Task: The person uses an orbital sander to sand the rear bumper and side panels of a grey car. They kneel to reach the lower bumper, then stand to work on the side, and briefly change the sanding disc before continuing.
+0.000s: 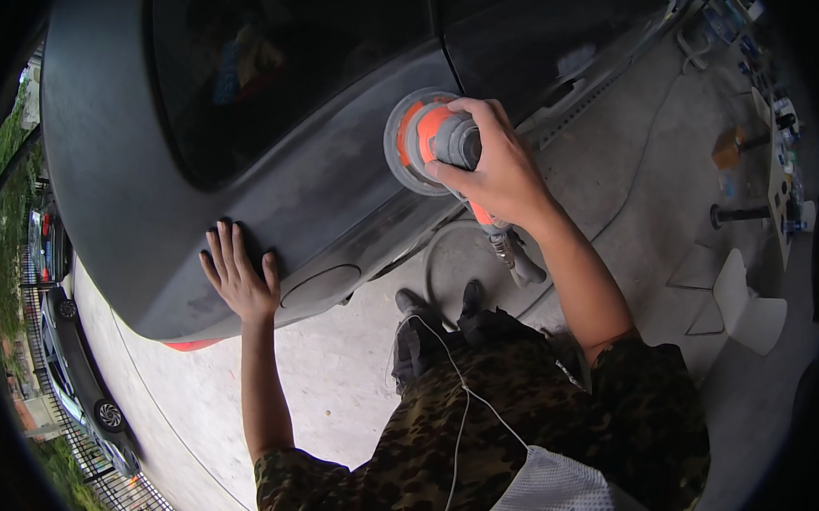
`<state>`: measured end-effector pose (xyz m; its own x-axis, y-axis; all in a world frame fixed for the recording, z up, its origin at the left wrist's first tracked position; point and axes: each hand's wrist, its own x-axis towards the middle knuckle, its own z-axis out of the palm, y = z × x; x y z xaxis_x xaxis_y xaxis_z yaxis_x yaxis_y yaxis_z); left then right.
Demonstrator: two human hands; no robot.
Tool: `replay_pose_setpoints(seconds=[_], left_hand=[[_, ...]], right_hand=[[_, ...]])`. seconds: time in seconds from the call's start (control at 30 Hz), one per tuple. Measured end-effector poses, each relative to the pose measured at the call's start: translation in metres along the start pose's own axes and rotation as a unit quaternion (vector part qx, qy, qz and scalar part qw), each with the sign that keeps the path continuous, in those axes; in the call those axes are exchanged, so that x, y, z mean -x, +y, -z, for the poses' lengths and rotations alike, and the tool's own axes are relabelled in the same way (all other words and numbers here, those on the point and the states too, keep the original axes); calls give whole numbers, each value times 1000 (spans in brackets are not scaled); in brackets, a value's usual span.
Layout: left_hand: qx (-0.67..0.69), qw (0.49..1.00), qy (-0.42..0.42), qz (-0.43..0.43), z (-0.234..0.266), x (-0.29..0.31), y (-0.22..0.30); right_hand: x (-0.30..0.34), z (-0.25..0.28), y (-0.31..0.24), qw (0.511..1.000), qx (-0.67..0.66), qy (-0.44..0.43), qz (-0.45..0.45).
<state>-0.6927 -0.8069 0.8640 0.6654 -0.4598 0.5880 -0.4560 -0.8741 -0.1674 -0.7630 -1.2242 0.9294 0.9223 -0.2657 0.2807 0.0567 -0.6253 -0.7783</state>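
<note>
My right hand (491,163) is wrapped round the head of an orange and grey air sander (433,133). The sander's round pad rests against the dark grey car's side panel, just below the window line and near the door seam. A hose fitting and a grey hose trail from the sander's lower end. My left hand (239,275) lies on the car body (293,209) with its fingers spread, close to the round fuel flap (321,285). Dull, scuffed patches mark the panel between my hands. What the pad covers is hidden.
A hose (627,196) loops over the concrete floor around my feet. At the right stand a white chair (748,305) and a table (781,194) crowded with small items. Two parked cars (84,378) and a fence (76,456) are at the far left.
</note>
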Motion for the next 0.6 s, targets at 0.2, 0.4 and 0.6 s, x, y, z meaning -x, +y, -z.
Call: replay_pose_setpoints(seconds=[0.2, 0.4, 0.6], left_hand=[[4, 1000, 8, -5, 0, -2, 1], [6, 1000, 8, -1, -2, -1, -1], [2, 1000, 14, -6, -1, -2, -1]], right_hand=[[-19, 8, 6, 999, -39, 24, -30], [-12, 9, 2, 1000, -8, -7, -21], [-28, 17, 9, 1000, 6, 25, -9]])
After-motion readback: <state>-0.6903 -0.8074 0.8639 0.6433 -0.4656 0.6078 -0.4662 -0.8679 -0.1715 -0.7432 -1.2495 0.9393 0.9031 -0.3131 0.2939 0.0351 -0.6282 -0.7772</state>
